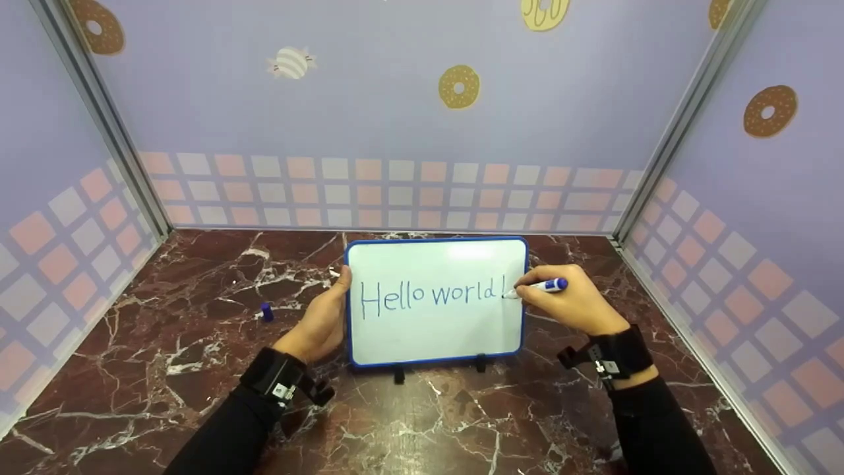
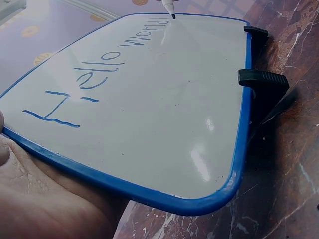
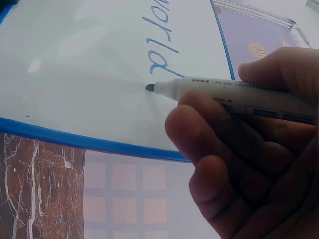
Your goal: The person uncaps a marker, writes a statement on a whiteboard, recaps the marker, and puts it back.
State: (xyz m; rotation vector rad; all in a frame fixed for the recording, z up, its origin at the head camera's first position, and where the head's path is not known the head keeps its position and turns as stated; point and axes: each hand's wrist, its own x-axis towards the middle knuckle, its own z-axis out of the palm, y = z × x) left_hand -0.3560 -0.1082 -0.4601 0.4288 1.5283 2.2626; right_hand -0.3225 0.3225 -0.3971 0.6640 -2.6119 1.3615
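A blue-framed whiteboard [image 1: 435, 340] stands tilted back on small black feet [image 1: 399, 375], with "Hello world!" written across it in blue. My left hand [image 1: 321, 321] grips its left edge, the thumb at the frame and the other fingers hidden behind the board. My right hand [image 1: 573, 300] pinches a white marker [image 3: 224, 94] with a blue end. The marker's dark tip is right at the board's surface, at the foot of the exclamation mark's stroke in the head view. In the left wrist view, the marker [image 2: 169, 7] shows at the board's far edge.
A blue marker cap [image 1: 266, 312] lies on the dark red marbled table [image 1: 198, 369], left of my left hand. Lilac walls [image 1: 369, 119] with pink and white squares and doughnut pictures enclose the table at the back and both sides.
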